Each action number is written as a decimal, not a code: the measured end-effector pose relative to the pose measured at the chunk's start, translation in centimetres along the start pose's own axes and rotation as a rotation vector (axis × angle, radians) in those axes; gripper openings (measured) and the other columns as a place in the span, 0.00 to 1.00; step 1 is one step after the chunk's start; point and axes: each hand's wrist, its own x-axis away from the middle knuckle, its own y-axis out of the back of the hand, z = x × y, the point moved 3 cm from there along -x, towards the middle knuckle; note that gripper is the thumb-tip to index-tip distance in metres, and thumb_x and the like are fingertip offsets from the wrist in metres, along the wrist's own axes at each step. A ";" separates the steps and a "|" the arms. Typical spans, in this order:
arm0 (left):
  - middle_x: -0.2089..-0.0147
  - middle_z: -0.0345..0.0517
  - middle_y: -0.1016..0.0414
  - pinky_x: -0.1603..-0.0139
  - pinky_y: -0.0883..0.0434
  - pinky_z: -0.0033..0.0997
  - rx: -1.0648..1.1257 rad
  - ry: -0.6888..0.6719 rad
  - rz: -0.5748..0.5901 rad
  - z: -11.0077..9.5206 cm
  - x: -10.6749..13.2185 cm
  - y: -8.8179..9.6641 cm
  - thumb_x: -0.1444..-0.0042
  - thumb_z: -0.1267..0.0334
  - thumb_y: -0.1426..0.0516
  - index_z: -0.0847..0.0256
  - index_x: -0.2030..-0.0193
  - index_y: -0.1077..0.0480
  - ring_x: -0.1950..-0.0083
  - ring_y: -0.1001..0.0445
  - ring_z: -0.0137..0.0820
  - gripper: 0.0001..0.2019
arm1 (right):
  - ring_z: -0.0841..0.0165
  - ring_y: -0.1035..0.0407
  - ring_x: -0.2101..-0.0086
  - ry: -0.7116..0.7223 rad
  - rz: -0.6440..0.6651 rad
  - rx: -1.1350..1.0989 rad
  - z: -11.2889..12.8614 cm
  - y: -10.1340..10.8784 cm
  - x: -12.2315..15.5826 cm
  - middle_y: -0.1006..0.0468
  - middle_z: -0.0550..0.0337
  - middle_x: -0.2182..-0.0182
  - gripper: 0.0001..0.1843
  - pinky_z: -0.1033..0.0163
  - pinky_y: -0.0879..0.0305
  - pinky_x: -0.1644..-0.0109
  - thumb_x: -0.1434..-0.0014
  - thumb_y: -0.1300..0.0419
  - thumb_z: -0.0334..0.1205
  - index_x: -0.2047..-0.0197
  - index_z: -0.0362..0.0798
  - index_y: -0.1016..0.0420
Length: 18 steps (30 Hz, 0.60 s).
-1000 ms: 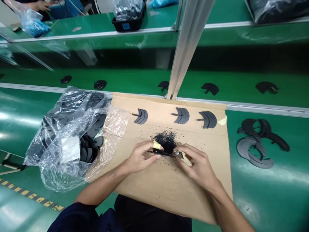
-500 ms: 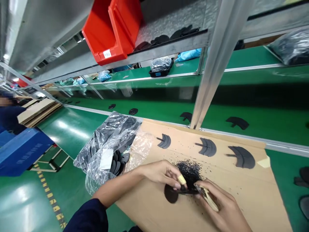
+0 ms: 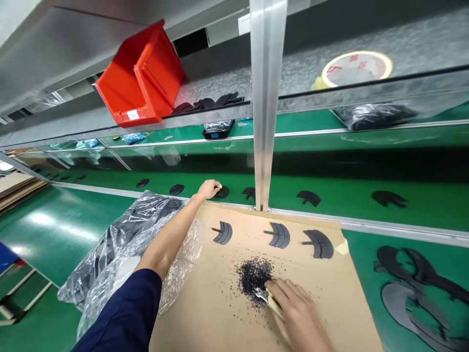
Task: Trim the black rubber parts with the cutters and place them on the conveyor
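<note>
The left hand's (image 3: 209,188) fingers are bunched together on the left edge of a black piece (image 3: 222,192). The piece lies flat on the green belt (image 3: 340,200), just past the far edge of the bench (image 3: 54,230). Only its rounded right side shows beyond the fingertips, so I cannot tell which way its long axis runs. The arm stretches from the near-left corner straight out over the bench to the belt.

The right hand's (image 3: 298,315) fingers are clamped on a small hand tool (image 3: 266,297) with a pale handle and a metal tip. The tool's long axis runs from near-right to far-left. Its tip points into the near edge of a pile of black crumbs (image 3: 254,275), and touches it.

The crumbs lie in the middle of a cardboard sheet (image 3: 205,303) spread on the bench. Along the sheet's far edge three black fan-shaped stacks (image 3: 279,235) lie in a row, well apart, their curved sides to the right. Left of the sheet, partly under the arm, is a clear plastic bag (image 3: 120,244) of dark pieces. By the bench's right edge lie black rings and scraps (image 3: 414,288).

More black pieces (image 3: 308,197) sit spaced along the belt. A metal post (image 3: 264,107) rises from the far edge of the bench. The shelf above holds a red bin (image 3: 141,80) and a roll of tape (image 3: 353,66).
</note>
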 end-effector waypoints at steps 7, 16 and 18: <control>0.50 0.49 0.24 0.47 0.24 0.44 0.084 0.009 0.033 -3.6 -0.9 -5.6 0.33 0.58 0.42 0.65 0.49 0.28 0.51 0.23 0.36 0.13 | 0.59 0.23 0.62 -0.027 0.008 -0.002 0.2 0.2 0.2 0.18 0.54 0.60 0.19 0.55 0.26 0.58 0.46 0.44 0.25 0.54 0.51 0.25; 0.55 0.48 0.22 0.48 0.25 0.40 0.334 0.073 -0.177 -5.8 0.5 -5.2 0.33 0.65 0.43 0.65 0.54 0.26 0.54 0.22 0.34 0.08 | 0.59 0.23 0.63 0.094 -0.109 -0.010 -0.3 0.7 -0.8 0.19 0.52 0.62 0.17 0.55 0.25 0.59 0.37 0.49 0.28 0.47 0.49 0.28; 0.58 0.49 0.21 0.50 0.26 0.35 0.398 0.087 -0.238 -4.5 2.4 -3.5 0.34 0.69 0.46 0.66 0.55 0.24 0.58 0.22 0.33 0.09 | 0.59 0.23 0.64 0.101 -0.152 -0.051 -0.3 0.8 -0.8 0.20 0.51 0.61 0.18 0.56 0.24 0.61 0.35 0.49 0.29 0.44 0.48 0.30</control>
